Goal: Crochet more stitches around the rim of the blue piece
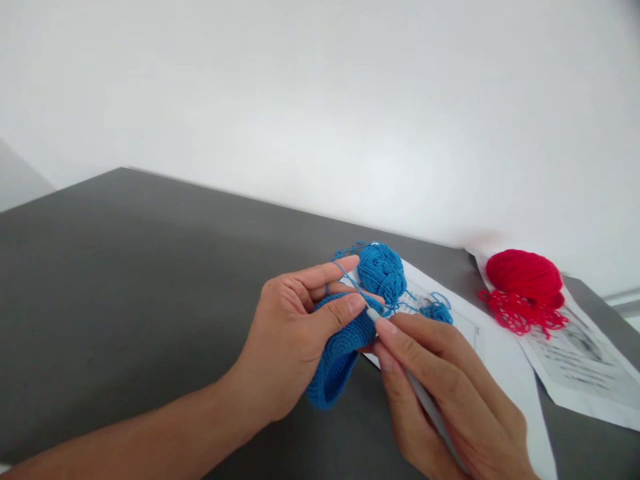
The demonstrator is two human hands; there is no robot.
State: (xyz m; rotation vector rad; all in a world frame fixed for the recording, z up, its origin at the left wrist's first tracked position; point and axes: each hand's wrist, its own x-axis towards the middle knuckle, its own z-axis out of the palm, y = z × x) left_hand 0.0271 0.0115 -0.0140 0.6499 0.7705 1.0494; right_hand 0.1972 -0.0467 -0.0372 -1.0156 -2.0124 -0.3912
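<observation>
Between thumb and fingers, my left hand (295, 327) pinches the upper edge of a blue crocheted piece (345, 343), whose lower end curls into an open, hollow shape. A strand of blue yarn (345, 271) runs over my raised left index finger down to the work. My right hand (445, 387) is closed round a grey-handled crochet hook (430, 403), held like a pen. The hook's tip meets the edge of the piece beside my left thumb; the exact stitch is too small to make out.
Behind my hands a blue yarn ball (383, 272) and a small blue tangle (437, 310) lie on a printed sheet (505, 373). Farther right, a red yarn ball (525, 275) with loose red strands (525, 312) rests on another sheet (590, 373). The dark table (150, 287) meets a white wall.
</observation>
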